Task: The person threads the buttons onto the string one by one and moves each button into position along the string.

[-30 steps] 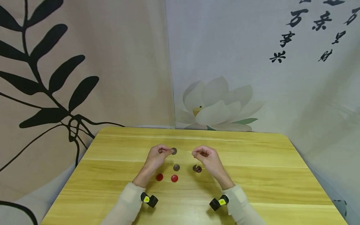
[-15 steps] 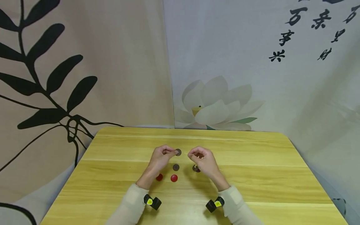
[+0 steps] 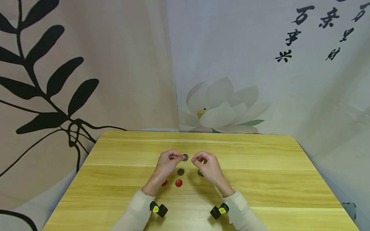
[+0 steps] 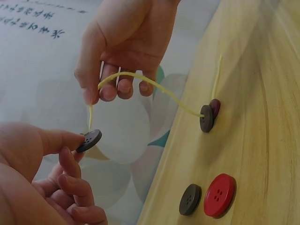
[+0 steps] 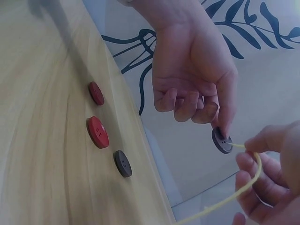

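In the left wrist view, my left hand point(image 4: 51, 154) pinches a dark grey button point(image 4: 93, 140) by its edge, between thumb and finger. My right hand point(image 3: 208, 164) pinches a yellow string point(image 4: 161, 87) near its end. The string's tip meets the holes of the held button point(image 5: 220, 142); how far it passes through I cannot tell. Farther along, the string runs through a brown button point(image 4: 206, 120) standing on edge against a dark red button point(image 4: 215, 108), and its tail lies beyond them. Both hands are above the table, close together.
On the wooden table point(image 3: 260, 192) lie a loose dark button point(image 5: 123, 163), a red button point(image 5: 98, 132) and another red one point(image 5: 96, 93), partly covered by the left wrist in the head view. Printed fabric point(image 3: 138, 64) hangs behind the table.
Both hands have drawn together, the left moving right with the grey button and the right moving left with the string, until the string's tip meets the button.
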A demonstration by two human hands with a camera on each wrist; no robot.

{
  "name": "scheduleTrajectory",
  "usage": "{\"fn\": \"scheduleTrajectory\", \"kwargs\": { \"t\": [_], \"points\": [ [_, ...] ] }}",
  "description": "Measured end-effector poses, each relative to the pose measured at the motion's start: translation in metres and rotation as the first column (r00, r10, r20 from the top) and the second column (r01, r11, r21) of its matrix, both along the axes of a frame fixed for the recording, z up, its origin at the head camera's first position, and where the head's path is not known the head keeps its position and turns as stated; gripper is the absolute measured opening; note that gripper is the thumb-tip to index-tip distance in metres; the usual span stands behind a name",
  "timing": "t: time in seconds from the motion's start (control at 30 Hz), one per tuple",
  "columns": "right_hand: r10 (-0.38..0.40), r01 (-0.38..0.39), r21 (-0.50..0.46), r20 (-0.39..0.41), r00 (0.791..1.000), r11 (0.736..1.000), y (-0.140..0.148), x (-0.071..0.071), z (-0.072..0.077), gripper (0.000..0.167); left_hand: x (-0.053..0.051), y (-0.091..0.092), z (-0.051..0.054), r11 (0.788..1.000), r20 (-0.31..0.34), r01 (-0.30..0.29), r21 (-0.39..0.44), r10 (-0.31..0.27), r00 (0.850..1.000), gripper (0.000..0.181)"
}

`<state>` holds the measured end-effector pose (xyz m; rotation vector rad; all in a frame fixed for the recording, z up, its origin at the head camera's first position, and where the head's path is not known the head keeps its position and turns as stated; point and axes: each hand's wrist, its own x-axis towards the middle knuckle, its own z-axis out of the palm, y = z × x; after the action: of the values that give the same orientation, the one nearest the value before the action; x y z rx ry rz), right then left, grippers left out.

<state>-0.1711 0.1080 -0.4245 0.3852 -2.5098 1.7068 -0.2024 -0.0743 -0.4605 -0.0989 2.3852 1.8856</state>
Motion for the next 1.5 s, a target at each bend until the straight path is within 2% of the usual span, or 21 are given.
{"fn": "scheduleTrajectory", "kwargs": {
  "t": [0.6, 0.97, 1.07, 1.23, 1.33, 1.43, 1.5],
  "points": [
    [0.008, -0.008, 0.006, -0.012, 1.000, 1.000, -0.003, 0.000, -0.003, 0.005, 0.005, 0.005, 0.002, 0.999, -0.021, 0.024, 0.026, -0.023, 1.000, 0.014],
    [0.003, -0.003, 0.008, -0.002, 1.000, 1.000, -0.005, 0.002, 0.000, 0.006, 0.005, 0.007, 0.001, 0.999, -0.017, 0.019, 0.035, -0.018, 1.000, 0.011],
    [-0.001, 0.001, 0.012, 0.005, 1.000, 1.000, -0.006, -0.002, -0.007, 0.007, 0.005, 0.007, 0.001, 0.999, -0.019, 0.023, 0.037, -0.023, 1.000, 0.010],
    [-0.021, 0.021, 0.007, 0.007, 1.000, 1.000, -0.004, -0.014, -0.032, 0.005, 0.005, 0.007, 0.001, 0.999, -0.014, 0.027, 0.037, -0.026, 1.000, 0.011],
    [-0.022, 0.022, 0.004, -0.010, 1.000, 1.000, -0.003, -0.018, -0.041, 0.004, 0.005, 0.007, 0.001, 0.999, -0.009, 0.029, 0.039, -0.029, 1.000, 0.011],
    [-0.017, 0.017, 0.005, -0.033, 0.999, 1.000, -0.002, -0.019, -0.045, 0.004, 0.006, 0.008, 0.001, 0.998, -0.004, 0.030, 0.049, -0.030, 1.000, 0.012],
    [-0.017, 0.017, 0.003, -0.038, 0.999, 1.000, -0.005, -0.013, -0.035, 0.006, 0.006, 0.008, 0.001, 0.998, -0.002, 0.032, 0.057, -0.032, 0.999, 0.011]
  ]
}}
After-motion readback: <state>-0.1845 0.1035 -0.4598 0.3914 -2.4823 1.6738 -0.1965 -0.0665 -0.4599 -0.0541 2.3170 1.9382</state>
